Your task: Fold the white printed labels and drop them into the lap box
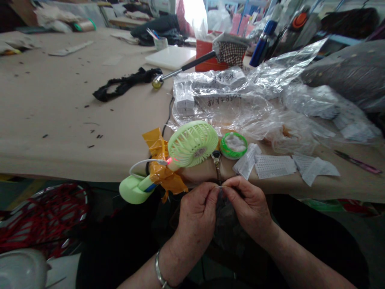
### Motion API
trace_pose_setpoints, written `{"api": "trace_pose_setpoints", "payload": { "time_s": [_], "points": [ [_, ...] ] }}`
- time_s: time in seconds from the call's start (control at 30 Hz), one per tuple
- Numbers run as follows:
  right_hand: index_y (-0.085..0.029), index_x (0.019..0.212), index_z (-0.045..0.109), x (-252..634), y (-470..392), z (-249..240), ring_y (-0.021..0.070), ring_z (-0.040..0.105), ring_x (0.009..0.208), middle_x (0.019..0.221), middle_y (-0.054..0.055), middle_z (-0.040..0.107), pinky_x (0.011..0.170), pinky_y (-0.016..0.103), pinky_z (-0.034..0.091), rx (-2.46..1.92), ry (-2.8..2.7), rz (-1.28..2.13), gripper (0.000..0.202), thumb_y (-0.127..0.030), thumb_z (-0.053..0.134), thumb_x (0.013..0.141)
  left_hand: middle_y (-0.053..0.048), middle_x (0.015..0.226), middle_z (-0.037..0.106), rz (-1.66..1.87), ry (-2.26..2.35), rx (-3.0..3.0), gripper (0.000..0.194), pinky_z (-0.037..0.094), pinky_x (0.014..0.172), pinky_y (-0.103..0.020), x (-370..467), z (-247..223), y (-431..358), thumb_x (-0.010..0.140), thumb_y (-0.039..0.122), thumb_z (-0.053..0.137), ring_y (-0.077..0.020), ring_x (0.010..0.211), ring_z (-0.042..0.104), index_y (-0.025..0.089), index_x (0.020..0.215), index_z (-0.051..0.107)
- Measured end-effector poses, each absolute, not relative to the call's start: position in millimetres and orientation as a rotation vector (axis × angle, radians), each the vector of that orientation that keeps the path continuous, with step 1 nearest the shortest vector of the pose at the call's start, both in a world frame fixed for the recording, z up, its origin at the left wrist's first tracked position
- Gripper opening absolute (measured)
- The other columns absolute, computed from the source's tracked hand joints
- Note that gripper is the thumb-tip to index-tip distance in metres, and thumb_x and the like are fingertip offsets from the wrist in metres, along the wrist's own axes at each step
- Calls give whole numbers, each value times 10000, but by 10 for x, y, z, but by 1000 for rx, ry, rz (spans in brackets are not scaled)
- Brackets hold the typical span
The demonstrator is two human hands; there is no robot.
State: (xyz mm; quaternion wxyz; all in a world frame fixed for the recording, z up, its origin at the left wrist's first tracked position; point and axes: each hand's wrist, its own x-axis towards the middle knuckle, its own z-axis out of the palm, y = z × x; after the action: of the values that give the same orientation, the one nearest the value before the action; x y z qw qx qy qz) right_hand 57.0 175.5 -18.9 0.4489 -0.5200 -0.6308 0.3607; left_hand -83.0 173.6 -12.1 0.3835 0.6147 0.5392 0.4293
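My left hand (200,208) and my right hand (248,208) meet at the table's front edge, thumbs and forefingers pinched together. Between the fingertips is a thin pale piece (220,187), too small to make out. Just beyond the fingertips a thin metal tool (217,166) with a dark knob lies at the edge. A light green fan (193,143) is fixed with brown tape (168,180) to the left of it. To its right stands a green-rimmed tub (234,145) with white fluffy stuff inside. Printed paper strips (275,166) lie beyond my right hand.
Clear plastic bags (228,102) with paper stacks spread behind the tub. A rod with a yellowish end (157,82) and black cloth (124,85) lie on the brown table (60,132). Pink-handled tweezers (357,161) are at right. A red woven basket (51,216) sits below left.
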Motion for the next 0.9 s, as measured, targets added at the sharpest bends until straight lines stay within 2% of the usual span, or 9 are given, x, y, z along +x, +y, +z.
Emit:
{"api": "trace_pose_setpoints", "payload": {
  "time_s": [0.23,0.33,0.4,0.47,0.53,0.6,0.7,0.77,0.9],
  "points": [
    [-198,811,610,548,1746,-208,79,555,625,678,-43,604,605,175,453,-1272,-1538,885,75,-206,560,866,49,600,586,1124,1382,1569,171,383,533,-153,-816,-101,1740,860,145,518,-74,549,518,174,727,622],
    [-221,927,605,598,1648,-189,75,591,652,739,-47,631,618,165,477,-1264,-1592,865,73,-199,580,863,37,622,606,1098,1346,1554,169,406,551,-166,-831,-90,1675,871,181,513,-88,565,541,177,754,635],
    [-227,979,581,681,1586,-146,69,596,638,748,-51,632,604,159,481,-1266,-1675,772,125,-183,583,862,25,635,624,1064,1328,1545,176,420,552,-181,-845,-116,1634,872,196,508,-102,569,557,179,765,646],
    [-211,942,576,798,1568,-86,75,598,655,751,-38,630,621,171,485,-1245,-1805,559,101,-152,577,860,10,667,657,1025,1340,1533,169,443,577,-196,-862,-178,1612,862,206,519,-121,599,590,185,786,668],
    [-188,934,592,930,1604,-38,122,611,787,821,7,646,738,236,502,-1212,-1937,249,107,-126,586,847,-18,796,714,1001,1372,1516,151,477,687,-221,-878,-268,1610,843,219,548,-157,733,647,193,879,692],
    [-164,1023,608,1044,1678,-29,212,583,977,966,71,658,880,365,477,-1242,-2026,-52,192,-133,607,833,-53,973,726,988,1406,1494,210,472,831,-263,-893,-364,1612,823,238,574,-201,915,656,191,992,690],
    [-151,1135,598,1137,1780,-96,317,511,1132,1156,110,638,972,512,386,-1368,-2104,-313,309,-174,629,828,-69,992,726,940,1442,1462,222,467,860,-293,-901,-466,1590,808,262,586,-227,950,654,189,985,698],
    [-168,1117,613,1153,1810,-158,313,524,1129,1151,78,657,994,533,345,-1391,-2109,-345,276,-177,620,841,-57,911,736,906,1435,1439,183,480,801,-290,-889,-492,1560,804,268,586,-224,880,666,200,921,709],
    [-206,1004,652,1175,1832,-217,242,583,1055,1008,11,712,1028,522,302,-1323,-2034,-302,165,-146,606,857,-38,793,725,904,1384,1350,147,471,712,-280,-803,-454,1535,799,270,586,-207,763,651,209,836,714]
  ]
}}
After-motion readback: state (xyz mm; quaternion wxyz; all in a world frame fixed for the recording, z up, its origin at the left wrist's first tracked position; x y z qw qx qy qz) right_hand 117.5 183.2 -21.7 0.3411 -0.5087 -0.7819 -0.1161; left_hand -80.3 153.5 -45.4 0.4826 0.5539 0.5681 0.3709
